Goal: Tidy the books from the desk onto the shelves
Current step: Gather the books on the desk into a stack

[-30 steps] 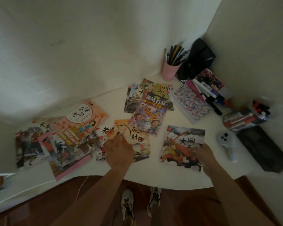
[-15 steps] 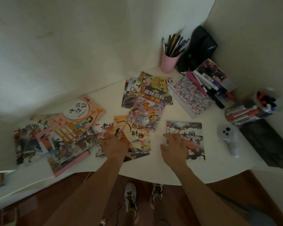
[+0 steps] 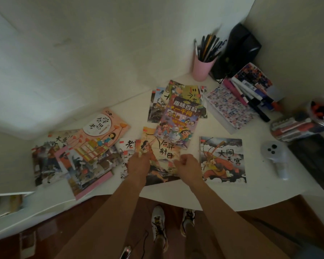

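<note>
Lying on the desk (image 3: 204,195) just left of the monkey book (image 3: 223,159), the archer book (image 3: 161,156) is being handled by both hands. The left hand (image 3: 138,164) is gripping its left edge; the right hand (image 3: 188,166) is curling fingers at its right edge, grip unclear.

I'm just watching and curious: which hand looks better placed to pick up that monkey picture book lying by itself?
Probably the right hand: it sits just beside the monkey book, while the left hand is farther off, gripping the archer book.
</note>
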The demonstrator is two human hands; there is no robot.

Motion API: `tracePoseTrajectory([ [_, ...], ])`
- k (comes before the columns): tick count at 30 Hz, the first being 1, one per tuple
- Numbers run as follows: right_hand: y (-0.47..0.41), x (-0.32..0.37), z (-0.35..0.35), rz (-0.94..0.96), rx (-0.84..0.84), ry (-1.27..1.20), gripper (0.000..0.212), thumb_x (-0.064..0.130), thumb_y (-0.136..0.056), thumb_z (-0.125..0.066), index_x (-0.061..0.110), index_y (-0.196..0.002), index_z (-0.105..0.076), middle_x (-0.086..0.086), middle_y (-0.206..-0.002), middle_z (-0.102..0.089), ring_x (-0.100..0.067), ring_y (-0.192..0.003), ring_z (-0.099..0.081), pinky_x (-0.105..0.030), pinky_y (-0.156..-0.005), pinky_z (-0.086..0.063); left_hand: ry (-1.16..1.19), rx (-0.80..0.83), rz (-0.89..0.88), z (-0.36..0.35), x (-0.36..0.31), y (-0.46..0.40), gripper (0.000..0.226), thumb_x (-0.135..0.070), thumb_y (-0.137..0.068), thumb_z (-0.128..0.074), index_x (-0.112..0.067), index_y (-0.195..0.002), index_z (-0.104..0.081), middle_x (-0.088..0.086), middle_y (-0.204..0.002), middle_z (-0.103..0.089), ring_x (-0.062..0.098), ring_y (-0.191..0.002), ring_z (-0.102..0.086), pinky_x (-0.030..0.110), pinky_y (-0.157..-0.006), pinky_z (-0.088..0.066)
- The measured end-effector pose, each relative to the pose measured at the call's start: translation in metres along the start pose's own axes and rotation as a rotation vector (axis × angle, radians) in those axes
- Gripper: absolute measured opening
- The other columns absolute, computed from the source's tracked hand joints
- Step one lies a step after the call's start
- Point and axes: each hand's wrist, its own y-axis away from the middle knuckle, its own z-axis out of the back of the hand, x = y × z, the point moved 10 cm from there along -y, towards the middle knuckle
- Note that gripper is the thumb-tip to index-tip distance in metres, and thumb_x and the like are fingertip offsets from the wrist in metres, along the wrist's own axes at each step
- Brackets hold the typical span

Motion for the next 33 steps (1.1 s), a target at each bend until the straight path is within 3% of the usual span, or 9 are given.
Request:
tracePoseTrajectory([
  [4, 0.015, -0.01, -0.004, -0.146, 0.098, -0.327, 0.048, 0.056, -0.084, -0.071, 0.019, -0.113, -0.061, 0.001, -0.107, -0.065, -0.018, -0.099, -0.064, -0.037, -0.079, -0.055, -0.03, 0.114, -0.132, 0.017, -0.026, 0.033, 0.004, -0.012, -0.097, -0.066, -0.01, -0.099, -0.069, 0.013, -0.089, -0.076, 0.022, -0.064, -0.071, 0.028, -0.049, -0.055],
  [8, 0.037, 0.0, -0.013, -0.173, 0.311, -0.676, 0.036, 0.011, -0.086, -0.077, 0.008, -0.12, -0.065, -0.013, -0.106, -0.075, -0.026, -0.09, -0.072, -0.04, -0.071, -0.057, -0.17, 0.3, -0.228, 0.032, -0.045, 0.06, 0.01, -0.016, -0.099, -0.066, -0.012, -0.1, -0.074, 0.01, -0.095, -0.079, 0.026, -0.083, -0.077, 0.04, -0.075, -0.063],
  [11, 0.033, -0.007, 0.025, -0.084, 0.175, -0.654, 0.039, 0.007, -0.081, -0.082, 0.014, -0.116, -0.066, -0.005, -0.106, -0.076, -0.025, -0.097, -0.073, -0.042, -0.079, -0.06, -0.31, 0.452, -0.292, 0.005, -0.047, 0.066, 0.017, -0.012, -0.098, -0.066, -0.018, -0.112, -0.073, 0.0, -0.107, -0.079, 0.024, -0.102, -0.074, 0.049, -0.096, -0.057],
  [15, 0.02, -0.045, 0.107, -0.057, -0.102, -0.618, 0.043, 0.001, -0.081, -0.079, 0.011, -0.12, -0.064, -0.007, -0.109, -0.074, -0.027, -0.098, -0.071, -0.046, -0.085, -0.06, -0.467, 0.568, -0.322, -0.08, -0.035, 0.073, 0.023, -0.022, -0.098, -0.067, -0.013, -0.119, -0.059, 0.006, -0.113, -0.066, 0.021, -0.094, -0.063, 0.039, -0.091, -0.056],
  [17, 0.012, -0.067, 0.147, -0.059, -0.223, -0.505, 0.037, 0.001, -0.081, -0.076, 0.013, -0.116, -0.066, -0.009, -0.108, -0.073, -0.028, -0.095, -0.071, -0.05, -0.084, -0.06, -0.525, 0.459, -0.372, -0.105, -0.037, 0.068, 0.027, -0.021, -0.098, -0.067, -0.014, -0.122, -0.058, 0.008, -0.114, -0.063, 0.023, -0.099, -0.065, 0.028, -0.087, -0.056],
  [21, 0.002, -0.093, 0.18, -0.089, -0.324, -0.049, 0.028, 0.018, -0.086, -0.067, 0.017, -0.114, -0.068, -0.01, -0.107, -0.073, -0.029, -0.093, -0.068, -0.05, -0.086, -0.057, -0.818, 0.062, -0.606, -0.107, -0.073, 0.041, 0.061, -0.038, -0.095, -0.067, -0.006, -0.142, -0.048, 0.019, -0.14, -0.053, 0.036, -0.132, -0.048, 0.043, -0.112, -0.04],
  [26, 0.013, -0.071, 0.19, -0.062, -0.543, 0.139, 0.051, 0.015, -0.09, -0.067, 0.011, -0.139, -0.053, -0.018, -0.135, -0.052, -0.036, -0.125, -0.05, -0.047, -0.102, -0.044, -0.904, -0.108, -0.542, -0.095, -0.101, -0.001, 0.077, -0.049, -0.093, -0.066, 0.002, -0.143, -0.037, 0.025, -0.142, -0.042, 0.041, -0.133, -0.039, 0.049, -0.11, -0.036],
  [30, -0.015, -0.008, 0.134, 0.127, -0.291, -0.09, 0.04, 0.02, -0.092, -0.067, 0.012, -0.131, -0.057, -0.005, -0.123, -0.06, -0.025, -0.112, -0.06, -0.039, -0.095, -0.048, -1.028, -0.146, -0.565, -0.104, -0.104, -0.02, 0.074, -0.054, -0.088, -0.069, -0.003, -0.135, -0.043, 0.021, -0.133, -0.047, 0.037, -0.126, -0.044, 0.046, -0.1, -0.045],
  [33, -0.039, 0.027, 0.102, 0.117, -0.123, -0.065, 0.046, 0.029, -0.098, -0.061, 0.004, -0.135, -0.049, -0.009, -0.125, -0.058, -0.029, -0.117, -0.056, -0.038, -0.093, -0.044, -0.905, -0.059, -0.591, -0.111, -0.103, -0.029, 0.044, -0.037, -0.091, -0.067, -0.008, -0.123, -0.058, 0.018, -0.119, -0.061, 0.035, -0.114, -0.057, 0.04, -0.092, -0.048],
])
